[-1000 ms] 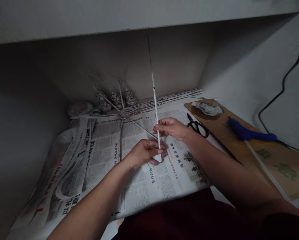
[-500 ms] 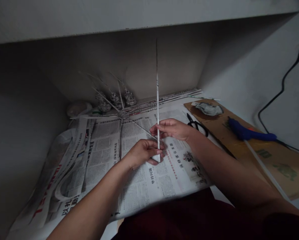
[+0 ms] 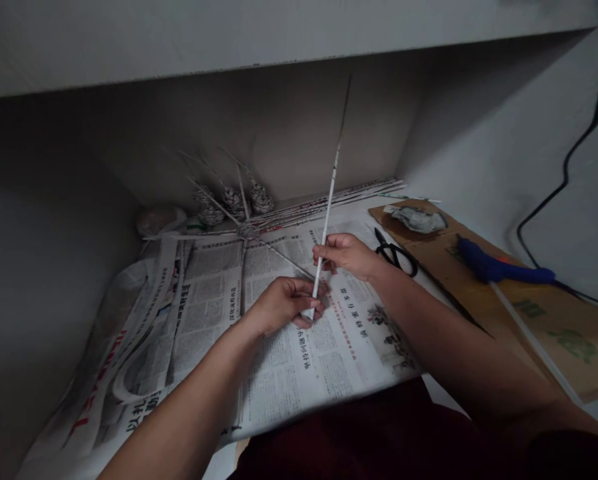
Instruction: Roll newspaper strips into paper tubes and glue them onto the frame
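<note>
A long thin rolled newspaper stick [image 3: 331,187] stands nearly upright between my hands, its top leaning right. My left hand [image 3: 289,303] pinches its lower end, where a pale flat bit of paper shows. Higher up, my right hand [image 3: 346,255] holds the same stick between thumb and fingers. Behind them lies a star-shaped piece of crossed paper sticks [image 3: 249,231]; one of its arms runs down toward my left hand, and I cannot tell whether it is joined to the upright stick. Newspaper sheets [image 3: 273,373] cover the table under my hands.
Several woven paper cones [image 3: 235,200] and a bundle of paper sticks [image 3: 349,195] lie at the back wall. To the right are black scissors [image 3: 396,257], a cardboard sheet [image 3: 543,333], a blue glue gun [image 3: 499,263] and a crumpled grey lump [image 3: 419,219]. A shelf edge [image 3: 279,63] overhangs.
The paper stick has tilted, its top swinging to the right. My right hand has shifted slightly right with it, while my left hand keeps its hold at the bottom.
</note>
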Available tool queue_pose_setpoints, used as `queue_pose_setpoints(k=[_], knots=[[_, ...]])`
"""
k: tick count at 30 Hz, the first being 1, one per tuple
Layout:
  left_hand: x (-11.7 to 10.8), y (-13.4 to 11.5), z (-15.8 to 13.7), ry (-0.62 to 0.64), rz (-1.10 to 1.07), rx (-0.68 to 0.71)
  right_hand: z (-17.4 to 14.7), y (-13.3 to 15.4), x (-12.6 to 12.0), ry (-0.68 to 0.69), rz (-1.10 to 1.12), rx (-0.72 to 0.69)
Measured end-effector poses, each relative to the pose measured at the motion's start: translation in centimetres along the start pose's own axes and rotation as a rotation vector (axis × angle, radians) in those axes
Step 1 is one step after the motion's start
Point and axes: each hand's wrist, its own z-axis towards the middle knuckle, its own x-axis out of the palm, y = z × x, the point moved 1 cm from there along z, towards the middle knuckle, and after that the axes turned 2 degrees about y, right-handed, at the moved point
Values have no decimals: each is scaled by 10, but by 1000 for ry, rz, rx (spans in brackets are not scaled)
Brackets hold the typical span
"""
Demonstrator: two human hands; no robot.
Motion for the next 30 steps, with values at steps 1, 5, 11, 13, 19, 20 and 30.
queue_pose_setpoints(k=[1, 5, 11, 13, 19, 20, 30], knots=[[-1, -1, 0, -7, 12, 0, 0, 0, 0, 17, 14, 7], [-6, -1, 0, -16, 40, 27, -3, 3, -1, 175, 102, -12], [-21, -4, 1, -115, 60, 107, 3, -3, 0, -23, 90, -16], [-26, -8, -1, -167, 93, 130, 5, -4, 3, -40, 93, -26], [-46, -18, -31, -384, 208, 283, 0, 2, 24, 98, 186, -54], [-51, -18, -38, -419, 224, 288, -2, 4, 29, 125, 199, -55], [-93, 5, -105, -636, 45, 253, -27, 12, 92, 244, 63, -115]])
